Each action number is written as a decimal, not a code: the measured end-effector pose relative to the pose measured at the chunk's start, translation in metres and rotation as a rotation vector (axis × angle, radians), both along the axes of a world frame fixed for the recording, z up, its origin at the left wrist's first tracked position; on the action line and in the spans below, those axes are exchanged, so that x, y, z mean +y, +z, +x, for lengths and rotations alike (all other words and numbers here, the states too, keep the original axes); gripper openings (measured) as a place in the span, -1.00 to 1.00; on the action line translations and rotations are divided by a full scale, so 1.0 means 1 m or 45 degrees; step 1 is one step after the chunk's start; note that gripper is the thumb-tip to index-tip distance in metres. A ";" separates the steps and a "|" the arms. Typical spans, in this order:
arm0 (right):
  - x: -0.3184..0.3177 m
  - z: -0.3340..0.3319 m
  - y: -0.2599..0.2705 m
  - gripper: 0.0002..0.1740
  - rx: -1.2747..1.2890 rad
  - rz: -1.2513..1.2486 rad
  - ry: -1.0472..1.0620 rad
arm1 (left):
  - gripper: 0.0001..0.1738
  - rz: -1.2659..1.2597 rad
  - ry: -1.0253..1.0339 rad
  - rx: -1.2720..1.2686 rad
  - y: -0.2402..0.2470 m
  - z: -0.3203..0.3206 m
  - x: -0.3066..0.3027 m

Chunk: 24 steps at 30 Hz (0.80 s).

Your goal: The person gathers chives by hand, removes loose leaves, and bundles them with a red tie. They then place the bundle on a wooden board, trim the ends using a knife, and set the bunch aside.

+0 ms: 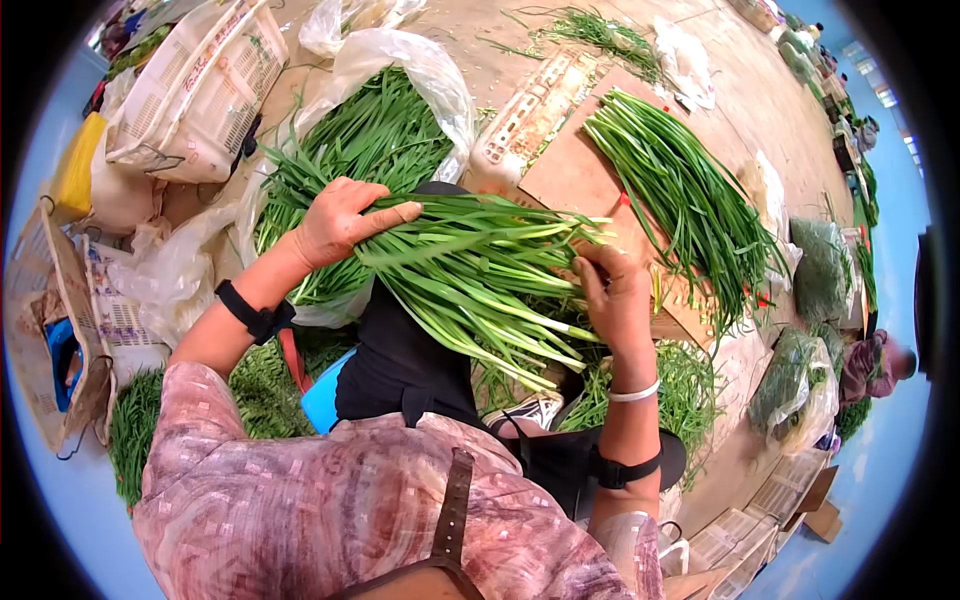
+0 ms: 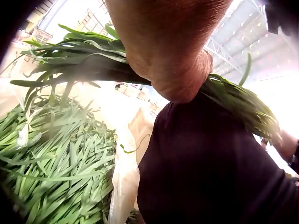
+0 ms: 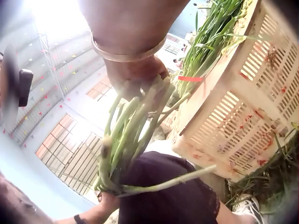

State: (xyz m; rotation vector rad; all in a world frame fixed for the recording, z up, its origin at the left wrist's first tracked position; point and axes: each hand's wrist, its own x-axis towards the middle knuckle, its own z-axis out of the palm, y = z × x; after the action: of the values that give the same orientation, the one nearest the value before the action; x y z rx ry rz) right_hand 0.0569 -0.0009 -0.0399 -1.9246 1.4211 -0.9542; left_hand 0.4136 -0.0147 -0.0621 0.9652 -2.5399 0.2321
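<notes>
- A loose bunch of long green stalks, leafy at one end and pale at the other, lay slantwise above the person's dark-clad knee, between the two hands.
- The left grip was closed round the leafy part of the bunch, with the pale ends pointing toward the person's right.
- The right grip pinched at the pale ends (one stalk stuck out sideways from the rest, as the right wrist view showed).
- A white bracelet circled the right wrist, and black straps were fastened round both forearms.
- Beyond the left hand, an open clear plastic bag held a heap of similar greens.
- Ahead and to the right, a second, thicker bunch rested on a brown board, its leaves hanging past the edge.
- A pale slotted crate with reddish stains stood beneath that board, and a red strip showed near its top.
- Loose greens were strewn on the floor below, near a dark-and-white shoe.
- Farther out at the upper left, white plastic crates stood near a yellow item (too partly covered to identify).
</notes>
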 end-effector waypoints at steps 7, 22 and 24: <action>-0.005 0.003 0.014 -0.84 0.034 0.011 -0.116 | -0.46 -0.024 -0.002 0.015 -0.001 0.000 -0.001; -0.027 0.007 0.005 -0.71 0.740 -0.018 -0.320 | -0.43 -0.018 -0.010 0.058 -0.005 -0.002 -0.003; -0.030 0.004 -0.005 -0.75 0.575 -0.188 -0.259 | -0.42 -0.013 -0.011 0.066 -0.007 -0.002 -0.003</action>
State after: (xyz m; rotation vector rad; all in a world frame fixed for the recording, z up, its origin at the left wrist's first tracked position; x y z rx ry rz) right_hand 0.0607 -0.0308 -0.0447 -2.2363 1.8747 -0.7564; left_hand 0.4119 -0.0182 -0.0690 0.9441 -2.4935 0.2143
